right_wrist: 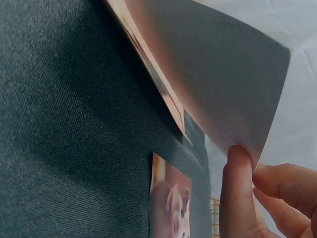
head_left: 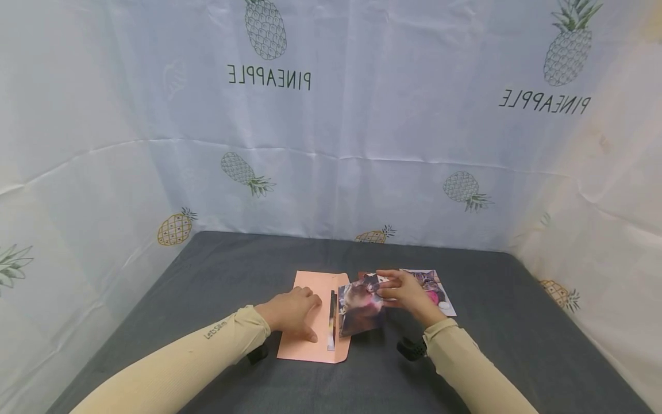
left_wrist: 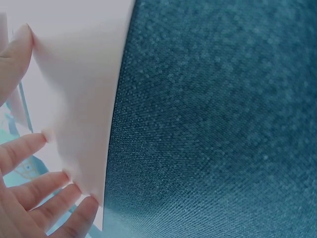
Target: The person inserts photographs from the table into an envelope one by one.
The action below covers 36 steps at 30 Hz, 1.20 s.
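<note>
A pink paper envelope lies flat on the dark table, its opening to the right. Across it rests my left hand, fingers spread; in the left wrist view the fingertips touch its pale surface. The edge of a picture print shows at the opening. My right hand pinches a glossy photo print between thumb and fingers, tilted up beside the opening. Its plain grey back faces the right wrist camera. Whether its left edge is inside the envelope, I cannot tell.
A photo of a cat with pink lies on the table to the right, partly behind my right hand. Another photo lies on the cloth, mostly hidden in the head view. A white pineapple-print curtain stands behind and beside the table.
</note>
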Motion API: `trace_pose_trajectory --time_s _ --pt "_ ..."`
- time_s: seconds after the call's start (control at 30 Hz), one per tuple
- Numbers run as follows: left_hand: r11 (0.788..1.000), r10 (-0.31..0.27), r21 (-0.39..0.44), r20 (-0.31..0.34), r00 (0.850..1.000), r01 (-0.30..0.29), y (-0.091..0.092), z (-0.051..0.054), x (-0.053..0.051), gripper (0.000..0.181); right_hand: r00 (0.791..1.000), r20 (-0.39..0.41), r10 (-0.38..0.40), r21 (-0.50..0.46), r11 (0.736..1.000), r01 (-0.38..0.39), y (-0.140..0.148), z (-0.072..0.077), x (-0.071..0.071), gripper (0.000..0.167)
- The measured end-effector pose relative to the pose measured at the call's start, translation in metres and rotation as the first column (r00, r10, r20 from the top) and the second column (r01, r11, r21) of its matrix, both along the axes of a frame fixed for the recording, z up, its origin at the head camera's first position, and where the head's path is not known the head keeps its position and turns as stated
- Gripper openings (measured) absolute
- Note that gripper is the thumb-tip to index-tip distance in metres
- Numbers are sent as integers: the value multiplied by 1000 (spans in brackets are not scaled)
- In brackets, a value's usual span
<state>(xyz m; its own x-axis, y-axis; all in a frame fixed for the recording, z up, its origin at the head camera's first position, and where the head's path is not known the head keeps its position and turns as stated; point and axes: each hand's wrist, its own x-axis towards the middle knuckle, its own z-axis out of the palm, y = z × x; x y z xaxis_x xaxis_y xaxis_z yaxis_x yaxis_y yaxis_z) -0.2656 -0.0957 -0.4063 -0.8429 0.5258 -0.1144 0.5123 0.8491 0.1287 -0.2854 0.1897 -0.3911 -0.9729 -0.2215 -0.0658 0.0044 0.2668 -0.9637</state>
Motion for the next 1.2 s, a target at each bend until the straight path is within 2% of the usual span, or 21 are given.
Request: trace_pose_trajectory --time_s 0.53,1.2 --pt "1000 -7 12 -3 1000 7 0 1 2 74 997 48 -52 47 998 50 -12 -4 -8 50" --pt "1000 -15 25 -11 1000 15 -1 -1 1 73 998 44 -40 66 997 38 -19 0 -9 50"
